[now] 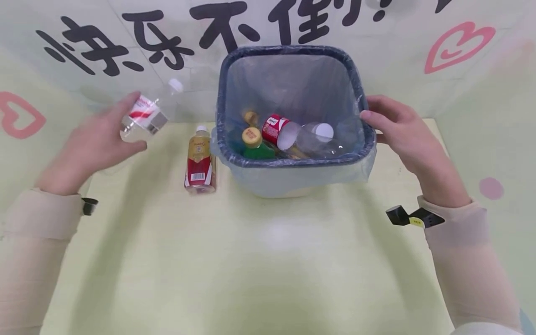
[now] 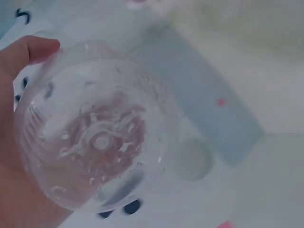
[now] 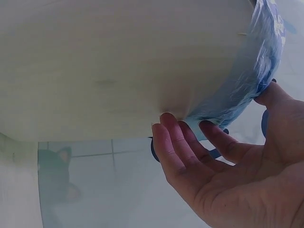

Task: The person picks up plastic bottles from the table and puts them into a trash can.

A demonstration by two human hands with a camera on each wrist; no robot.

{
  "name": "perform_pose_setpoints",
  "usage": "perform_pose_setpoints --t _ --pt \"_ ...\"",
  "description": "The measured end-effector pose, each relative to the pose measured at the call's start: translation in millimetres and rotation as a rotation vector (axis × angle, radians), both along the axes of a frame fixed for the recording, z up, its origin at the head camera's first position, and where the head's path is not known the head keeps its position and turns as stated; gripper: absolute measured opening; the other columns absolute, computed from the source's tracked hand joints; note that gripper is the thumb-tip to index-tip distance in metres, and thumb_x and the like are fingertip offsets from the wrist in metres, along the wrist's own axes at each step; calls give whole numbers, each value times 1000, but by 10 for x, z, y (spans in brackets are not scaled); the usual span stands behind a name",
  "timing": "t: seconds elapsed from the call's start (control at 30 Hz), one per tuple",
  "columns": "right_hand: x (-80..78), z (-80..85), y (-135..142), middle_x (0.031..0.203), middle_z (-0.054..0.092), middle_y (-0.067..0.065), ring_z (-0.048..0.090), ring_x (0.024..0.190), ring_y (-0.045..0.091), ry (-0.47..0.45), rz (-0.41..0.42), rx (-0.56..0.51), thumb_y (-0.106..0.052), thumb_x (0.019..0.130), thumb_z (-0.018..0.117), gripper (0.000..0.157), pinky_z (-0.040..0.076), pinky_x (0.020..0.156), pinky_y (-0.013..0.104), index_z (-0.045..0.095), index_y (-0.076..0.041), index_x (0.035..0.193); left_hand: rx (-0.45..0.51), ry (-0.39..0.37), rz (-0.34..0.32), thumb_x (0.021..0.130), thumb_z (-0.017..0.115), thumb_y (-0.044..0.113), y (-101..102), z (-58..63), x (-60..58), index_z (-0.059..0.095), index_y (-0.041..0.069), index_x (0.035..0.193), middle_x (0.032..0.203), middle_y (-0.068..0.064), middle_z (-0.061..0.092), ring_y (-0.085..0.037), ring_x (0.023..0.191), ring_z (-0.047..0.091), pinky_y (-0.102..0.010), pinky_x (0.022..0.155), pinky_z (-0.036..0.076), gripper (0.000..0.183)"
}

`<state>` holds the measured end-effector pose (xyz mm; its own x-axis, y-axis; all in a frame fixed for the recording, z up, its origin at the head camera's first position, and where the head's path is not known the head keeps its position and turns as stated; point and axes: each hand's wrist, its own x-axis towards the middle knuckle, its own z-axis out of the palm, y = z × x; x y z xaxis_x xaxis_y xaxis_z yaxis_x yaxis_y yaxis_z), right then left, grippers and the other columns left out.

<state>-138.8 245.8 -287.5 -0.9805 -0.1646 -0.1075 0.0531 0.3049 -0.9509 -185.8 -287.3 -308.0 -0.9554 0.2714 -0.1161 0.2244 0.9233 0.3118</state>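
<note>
My left hand (image 1: 98,135) grips a clear plastic bottle (image 1: 144,114) with a red and white label and a white cap, tilted and raised left of the bin. In the left wrist view the bottle's ribbed base (image 2: 99,142) faces the camera. My right hand (image 1: 399,128) holds the right side of a trash bin (image 1: 272,177) lined with a translucent bluish bag. Its thumb lies on the dark rim, and the right wrist view shows the other fingers (image 3: 178,142) against the outer wall. Inside the bin lie several bottles, including a red-labelled bottle (image 1: 278,130) and a green bottle (image 1: 259,151) with a yellow cap.
Just left of the bin, a bottle with a gold and red label (image 1: 200,163) stands on the pale table (image 1: 268,260). Behind is a white wall (image 1: 201,60) with large black characters and pink hearts. Side panels border the table left and right.
</note>
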Motion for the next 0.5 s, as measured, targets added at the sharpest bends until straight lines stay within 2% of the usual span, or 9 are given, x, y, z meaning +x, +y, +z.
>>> perform_pose_setpoints --t 0.07,0.13,0.3,0.5 --pt "10 -3 20 122 60 5 60 101 18 -2 -7 -26 -25 101 59 38 52 83 21 57 -11 136 5 16 -23 86 73 19 66 187 -2 5 22 161 137 -33 46 -49 102 51 -67 74 44 101" --pt "16 -7 31 122 60 5 61 100 17 -1 -11 -47 -24 100 60 38 52 83 20 58 -10 135 12 25 -34 86 73 18 124 309 5 5 25 161 135 -32 48 -47 97 54 -65 74 45 102" --pt "18 -11 25 121 61 5 62 99 17 1 -7 -74 -23 100 61 38 53 82 21 58 -9 135 34 27 -37 85 75 19 260 457 36 6 31 161 136 -29 49 -45 93 58 -59 70 48 103" --pt "19 4 5 123 59 6 61 101 19 7 7 -39 -25 100 60 40 53 83 21 56 -9 137 59 104 -78 83 74 15 449 670 32 11 28 161 127 -27 53 -44 95 57 -43 64 47 101"
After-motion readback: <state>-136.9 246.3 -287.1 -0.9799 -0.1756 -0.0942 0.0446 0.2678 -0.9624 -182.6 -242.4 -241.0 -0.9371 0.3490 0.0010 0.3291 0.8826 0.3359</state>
